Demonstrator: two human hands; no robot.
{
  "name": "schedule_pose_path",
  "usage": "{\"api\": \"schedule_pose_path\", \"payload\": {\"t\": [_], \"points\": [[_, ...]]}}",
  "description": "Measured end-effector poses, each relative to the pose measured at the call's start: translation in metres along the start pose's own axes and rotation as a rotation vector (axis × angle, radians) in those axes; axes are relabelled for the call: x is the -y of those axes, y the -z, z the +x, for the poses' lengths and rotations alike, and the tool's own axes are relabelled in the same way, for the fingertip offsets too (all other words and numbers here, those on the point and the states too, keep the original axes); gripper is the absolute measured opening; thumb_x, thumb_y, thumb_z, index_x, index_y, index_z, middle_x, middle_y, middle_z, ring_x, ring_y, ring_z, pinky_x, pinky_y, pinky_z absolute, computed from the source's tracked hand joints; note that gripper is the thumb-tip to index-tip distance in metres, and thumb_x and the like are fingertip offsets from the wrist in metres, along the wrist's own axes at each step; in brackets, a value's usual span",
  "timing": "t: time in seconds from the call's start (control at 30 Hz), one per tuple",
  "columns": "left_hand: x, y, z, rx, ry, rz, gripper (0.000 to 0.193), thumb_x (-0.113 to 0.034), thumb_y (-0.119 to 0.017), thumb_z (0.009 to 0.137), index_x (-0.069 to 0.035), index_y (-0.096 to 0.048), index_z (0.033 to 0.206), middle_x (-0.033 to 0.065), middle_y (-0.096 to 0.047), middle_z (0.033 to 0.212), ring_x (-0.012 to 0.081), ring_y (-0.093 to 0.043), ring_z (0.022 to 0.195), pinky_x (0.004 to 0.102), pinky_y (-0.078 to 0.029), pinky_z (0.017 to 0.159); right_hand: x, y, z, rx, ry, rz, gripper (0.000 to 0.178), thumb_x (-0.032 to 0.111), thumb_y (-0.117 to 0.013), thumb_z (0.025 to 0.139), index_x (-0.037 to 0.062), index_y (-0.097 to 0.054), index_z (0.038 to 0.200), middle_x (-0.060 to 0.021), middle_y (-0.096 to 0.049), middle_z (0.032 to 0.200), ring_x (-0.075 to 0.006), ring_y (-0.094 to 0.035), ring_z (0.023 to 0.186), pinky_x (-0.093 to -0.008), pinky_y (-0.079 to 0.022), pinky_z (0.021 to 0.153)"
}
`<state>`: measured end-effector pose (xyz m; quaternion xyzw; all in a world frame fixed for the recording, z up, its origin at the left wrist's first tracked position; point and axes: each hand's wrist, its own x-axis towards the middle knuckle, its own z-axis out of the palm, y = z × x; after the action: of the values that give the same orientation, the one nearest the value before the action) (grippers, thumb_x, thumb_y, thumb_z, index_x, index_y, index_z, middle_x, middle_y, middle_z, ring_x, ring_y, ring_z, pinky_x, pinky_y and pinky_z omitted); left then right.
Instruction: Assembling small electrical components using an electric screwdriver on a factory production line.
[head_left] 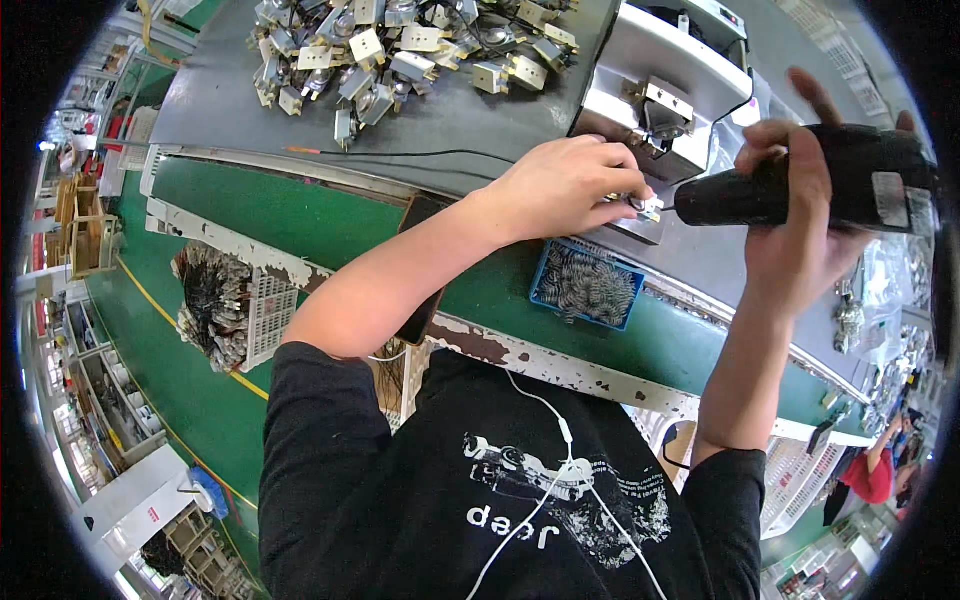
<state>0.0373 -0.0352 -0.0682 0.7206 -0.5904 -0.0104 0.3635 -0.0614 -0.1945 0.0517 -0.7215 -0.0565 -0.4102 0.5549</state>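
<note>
My right hand (800, 225) is wrapped round a black power screwdriver (740, 197), held level with its narrow nose toward the left. The bit meets or nearly meets a small metal part (649, 208) at the bench's near edge. My left hand (575, 185) pinches that part between thumb and fingers, which hide most of it. Just beyond my fingers stands a shiny metal fixture (665, 105) with a block and dark wires on its front. Whether a screw sits at the bit is too small to tell.
Many small metal boxes with wires (400, 50) lie heaped on the grey bench. A blue tray (634, 303) of small springs (585, 285) sits on the green ledge below my hands. A thin black cable (430, 153) crosses the bench edge. Another person in red (870, 475) is at far right.
</note>
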Motion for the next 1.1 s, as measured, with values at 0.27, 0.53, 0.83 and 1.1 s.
{"api": "schedule_pose_path", "payload": {"t": [0.27,0.53,0.83,1.1], "points": [[-0.002,0.001,0.002,0.006,-0.018,0.029,0.021,-0.024,-0.073,0.086,-0.019,-0.068,0.106,-0.0009,-0.060,0.103,0.0245,-0.061,0.093,0.0384,-0.053,0.083,-0.022,-0.004,-0.009,-0.077,0.019,0.208,0.054,-0.003,-0.063,0.091,-0.0028,-0.035,0.137,-0.0196,-0.069,0.098,-0.0140,-0.063,0.061,-0.0258,-0.053,0.055],[-0.004,0.001,0.004,0.033,0.000,0.034,0.019,-0.026,-0.071,0.087,-0.019,-0.068,0.104,0.0003,-0.061,0.103,0.0258,-0.062,0.096,0.0394,-0.053,0.084,-0.020,-0.003,-0.005,0.037,-0.007,0.310,0.081,-0.007,-0.061,0.089,0.0036,-0.014,0.154,-0.0161,-0.068,0.095,-0.0127,-0.061,0.061,-0.0253,-0.051,0.056],[0.001,0.000,0.001,0.024,0.001,0.011,0.020,-0.024,-0.072,0.086,-0.019,-0.068,0.104,0.0000,-0.061,0.104,0.0261,-0.061,0.096,0.0396,-0.052,0.085,-0.020,-0.012,-0.010,-0.031,-0.108,0.023,0.086,-0.004,-0.061,0.091,0.0070,-0.007,0.156,-0.0174,-0.065,0.100,-0.0168,-0.059,0.065,-0.0299,-0.051,0.059],[0.004,0.001,0.004,0.064,-0.008,-0.046,0.021,-0.025,-0.072,0.086,-0.019,-0.069,0.105,0.0006,-0.061,0.104,0.0274,-0.061,0.097,0.0402,-0.051,0.086,-0.041,0.014,0.022,0.574,-0.094,0.377,0.023,0.007,-0.068,0.076,-0.0052,-0.063,0.096,-0.0133,-0.068,0.091,-0.0205,-0.066,0.085,-0.0327,-0.054,0.078]]}}
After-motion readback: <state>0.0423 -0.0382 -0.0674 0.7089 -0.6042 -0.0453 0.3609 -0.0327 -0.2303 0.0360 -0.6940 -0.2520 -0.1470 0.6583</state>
